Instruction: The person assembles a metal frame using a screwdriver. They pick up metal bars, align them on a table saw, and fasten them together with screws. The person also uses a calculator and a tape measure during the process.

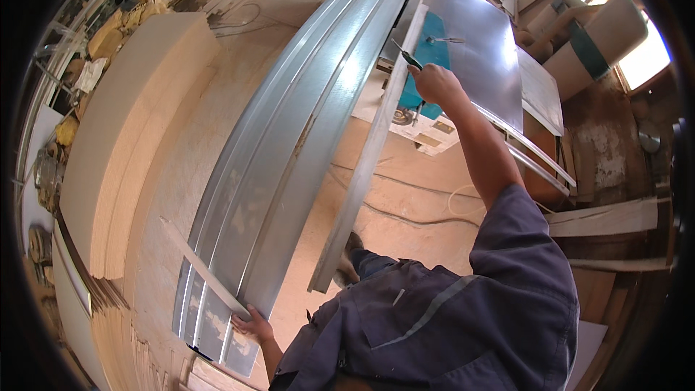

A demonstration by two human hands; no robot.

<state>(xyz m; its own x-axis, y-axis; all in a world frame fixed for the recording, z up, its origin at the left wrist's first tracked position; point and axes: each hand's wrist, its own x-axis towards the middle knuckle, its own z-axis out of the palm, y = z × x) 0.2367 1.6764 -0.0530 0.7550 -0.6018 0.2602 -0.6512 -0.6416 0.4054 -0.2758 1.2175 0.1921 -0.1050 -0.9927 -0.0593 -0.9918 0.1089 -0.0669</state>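
Observation:
My right hand [436, 85] reaches far forward, closed round the dark green handle of a thin pointed tool [410, 60]; its exact kind is hard to make out. The tool hangs above a long pale bar [376, 137], near its far end. My left hand [253, 324] grips the near end of a narrow pale wooden strip [203, 268]. This strip lies slantwise across the near end of a long ribbed metal sliding table [282, 166], its far end jutting past the left edge.
A large stack of boards [137, 137] stands left of the sliding table. At the far right are a grey metal tabletop [481, 43] and a teal panel [432, 32] with a small metal tool [445, 40] on it. Dark cables [405, 217] cross the dusty floor.

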